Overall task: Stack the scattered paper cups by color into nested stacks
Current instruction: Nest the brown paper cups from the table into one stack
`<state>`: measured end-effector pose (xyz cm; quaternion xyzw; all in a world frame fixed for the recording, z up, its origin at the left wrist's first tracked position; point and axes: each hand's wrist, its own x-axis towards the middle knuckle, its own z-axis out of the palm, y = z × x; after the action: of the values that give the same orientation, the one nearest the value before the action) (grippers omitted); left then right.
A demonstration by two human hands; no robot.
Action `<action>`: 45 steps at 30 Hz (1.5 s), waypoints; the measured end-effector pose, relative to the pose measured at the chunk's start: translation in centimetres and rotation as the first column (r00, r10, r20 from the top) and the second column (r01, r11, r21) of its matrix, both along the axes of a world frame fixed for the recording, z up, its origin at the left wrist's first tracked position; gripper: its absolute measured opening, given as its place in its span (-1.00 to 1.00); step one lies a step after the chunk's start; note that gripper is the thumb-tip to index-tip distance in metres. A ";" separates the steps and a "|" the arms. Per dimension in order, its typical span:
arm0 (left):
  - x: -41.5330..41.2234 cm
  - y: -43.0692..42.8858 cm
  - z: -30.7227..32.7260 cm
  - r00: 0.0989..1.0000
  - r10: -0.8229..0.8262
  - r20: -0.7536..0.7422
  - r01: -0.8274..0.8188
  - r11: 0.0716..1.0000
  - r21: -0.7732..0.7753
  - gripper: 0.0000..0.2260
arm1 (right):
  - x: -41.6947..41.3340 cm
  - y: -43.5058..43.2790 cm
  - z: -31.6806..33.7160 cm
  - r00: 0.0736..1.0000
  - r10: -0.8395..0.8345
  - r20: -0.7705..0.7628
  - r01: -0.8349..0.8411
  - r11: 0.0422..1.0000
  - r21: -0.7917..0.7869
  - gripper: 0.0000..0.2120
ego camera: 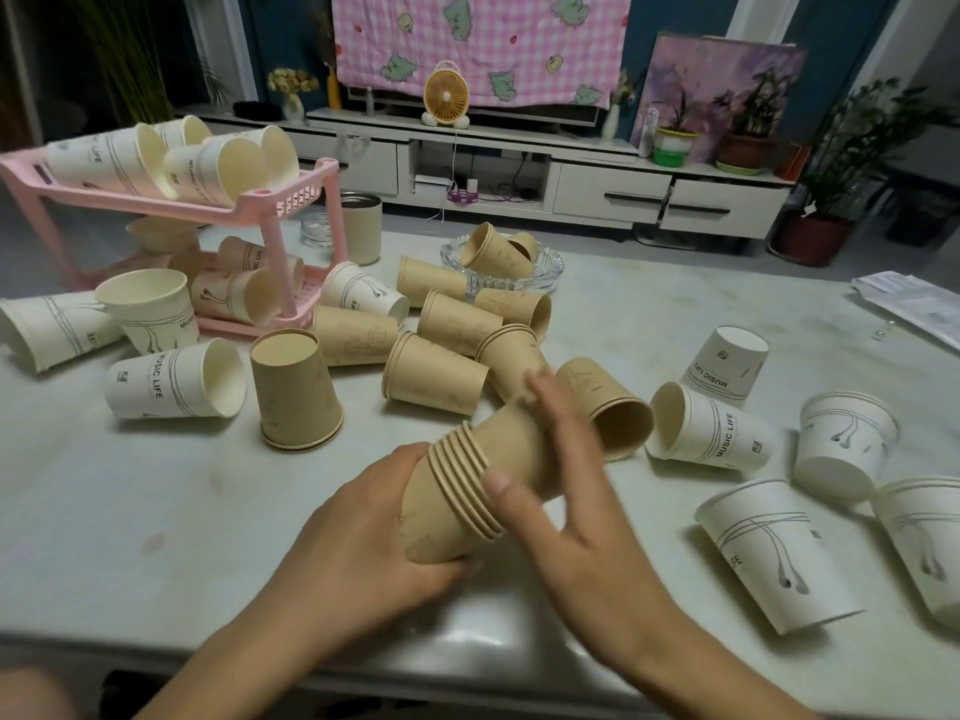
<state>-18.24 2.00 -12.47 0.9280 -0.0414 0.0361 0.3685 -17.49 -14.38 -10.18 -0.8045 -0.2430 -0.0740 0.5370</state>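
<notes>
Both hands hold one nested stack of tan kraft-paper cups (467, 491), tilted above the pale marble-look tabletop (156, 511) — the left hand (374, 532) wraps its lower end, the right hand (561, 475) closes over the upper part, thumb on the rims. More tan cups lie behind — an upturned tan paper cup (293, 389) stands left. White printed paper cups (711, 428) lie scattered right.

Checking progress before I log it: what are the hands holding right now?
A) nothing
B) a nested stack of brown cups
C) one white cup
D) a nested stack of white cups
B: both the left hand and right hand grip a brown stack with several rims showing.
</notes>
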 end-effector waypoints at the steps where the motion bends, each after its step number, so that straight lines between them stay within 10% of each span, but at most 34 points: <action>1: 0.0 -0.1 -0.1 1.000 -0.001 0.006 0.001 1.000 0.012 -0.44 | -0.4 0.5 -0.2 0.994 0.081 -0.067 -0.085 0.995 -0.052 -0.36; 4: 0.2 0.1 -0.1 1.000 0.020 0.021 -0.021 0.999 0.026 -0.48 | 0.0 0.9 -0.2 0.989 0.136 -0.066 -0.143 0.983 -0.119 -0.34; 10: 0.3 0.7 0.1 1.000 0.027 -0.005 -0.028 0.998 -0.059 -0.43 | 5.1 -2.3 -0.3 0.867 -0.493 -0.076 0.484 0.868 -0.109 -0.80; 13: 0.2 0.9 0.1 1.000 0.029 -0.004 -0.029 0.998 -0.054 -0.43 | 5.3 -2.6 -1.3 0.822 -0.550 -0.146 0.471 0.802 -0.367 -0.65; 18: 0.2 0.9 0.2 1.000 0.012 -0.005 -0.012 0.999 -0.052 -0.49 | 5.5 -1.9 -2.0 0.862 -0.400 -0.310 0.276 0.885 -0.374 -0.42; 24: 0.3 1.4 0.3 0.999 0.033 0.010 -0.033 0.999 -0.041 -0.43 | 2.9 -1.4 -0.5 0.782 -0.597 0.181 0.611 0.791 -0.030 -0.60; 28: 0.2 1.9 0.4 0.997 0.078 0.024 -0.077 0.996 -0.034 -0.40 | 1.2 -1.2 0.2 0.828 -0.410 0.383 0.390 0.911 0.133 -0.75; 38: -1.7 2.4 0.4 0.999 -0.006 -0.036 0.008 0.999 0.037 -0.44 | -1.2 2.4 -1.0 0.996 0.093 0.014 -0.094 0.995 0.043 -0.81; 45: -2.3 7.3 2.2 0.904 0.421 0.071 -0.403 0.896 -0.185 -0.50 | 4.8 6.7 0.1 0.995 -0.019 -0.101 0.033 0.989 0.144 -0.66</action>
<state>-20.59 9.31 -10.30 0.8784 0.1393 0.1675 0.4254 -12.74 -7.72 -10.04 -0.7688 -0.1994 -0.0584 0.6048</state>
